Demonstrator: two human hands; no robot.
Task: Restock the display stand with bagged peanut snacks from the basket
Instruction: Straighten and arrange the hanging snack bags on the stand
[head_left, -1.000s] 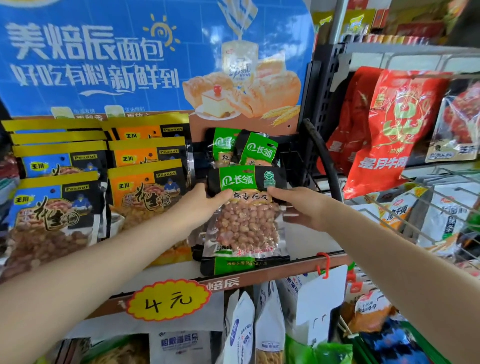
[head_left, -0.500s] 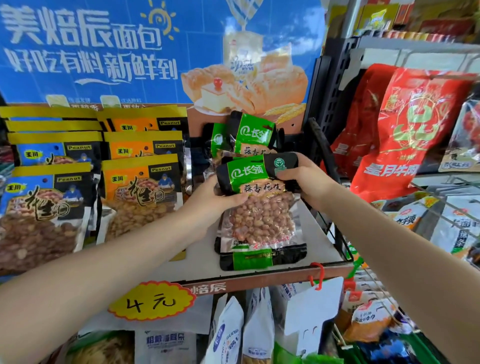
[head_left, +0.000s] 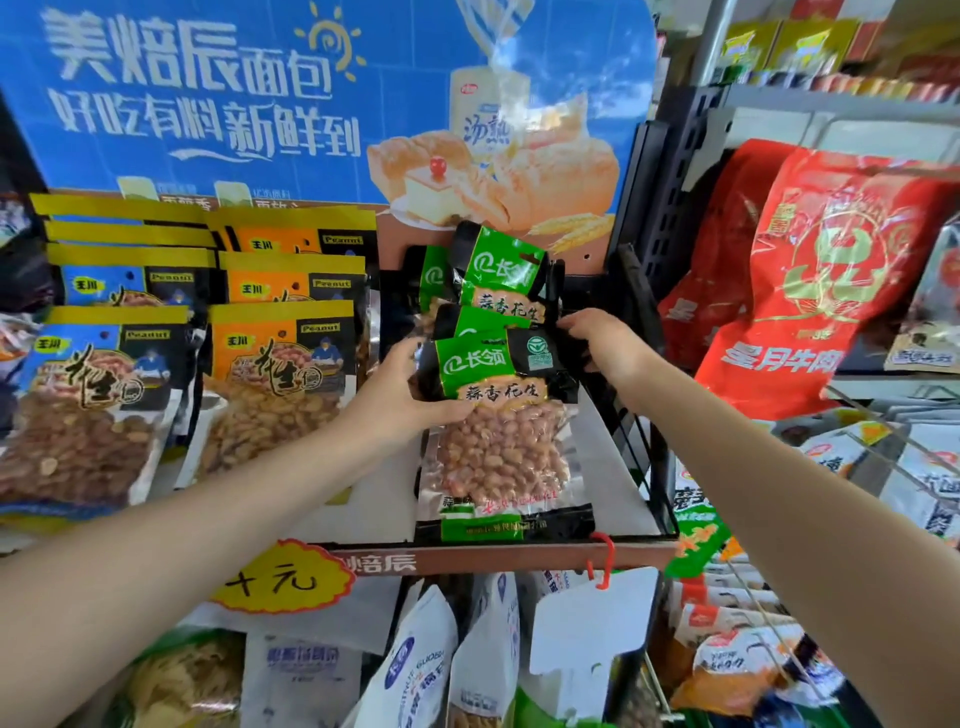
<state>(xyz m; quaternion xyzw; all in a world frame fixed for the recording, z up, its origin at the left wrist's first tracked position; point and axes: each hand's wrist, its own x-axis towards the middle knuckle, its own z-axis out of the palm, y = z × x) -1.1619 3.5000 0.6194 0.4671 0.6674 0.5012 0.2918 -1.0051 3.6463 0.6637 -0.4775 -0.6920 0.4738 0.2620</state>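
Shop shelf carries the bag, a soft, light, slippery vacuum pack, left hand and right hand each pinching its stiffer top corners.

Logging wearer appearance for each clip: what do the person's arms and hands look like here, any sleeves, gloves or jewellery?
Both forearms are bare, with no sleeve in view. The left hand and right hand wear no gloves; no rings, watch or bracelet show on the visible parts.
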